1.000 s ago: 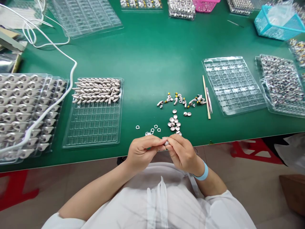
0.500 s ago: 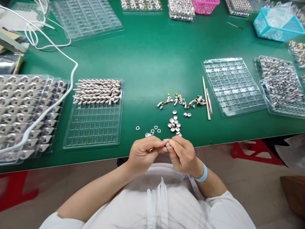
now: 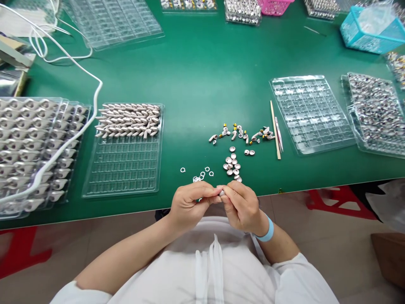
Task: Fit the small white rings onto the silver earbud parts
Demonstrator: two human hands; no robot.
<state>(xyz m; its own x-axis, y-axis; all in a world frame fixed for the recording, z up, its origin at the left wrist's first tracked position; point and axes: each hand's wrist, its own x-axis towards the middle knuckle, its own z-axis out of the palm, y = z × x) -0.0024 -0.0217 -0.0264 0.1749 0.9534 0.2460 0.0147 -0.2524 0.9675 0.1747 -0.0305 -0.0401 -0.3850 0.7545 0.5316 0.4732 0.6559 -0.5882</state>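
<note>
Right now both hands meet at the near edge of the green desk (image 3: 196,84). Left hand (image 3: 190,203) and right hand (image 3: 243,207) pinch one small white part (image 3: 222,192), fingers closed tight on it from both sides. Just beyond them: thin white rings (image 3: 202,173), round shiny metal caps (image 3: 232,164), curved white earbud shells (image 3: 236,134). A gridded clear plastic tray (image 3: 125,169) lies to the left.

Head view, looking forward-down, close over table (image 3: 196,71).
</note>
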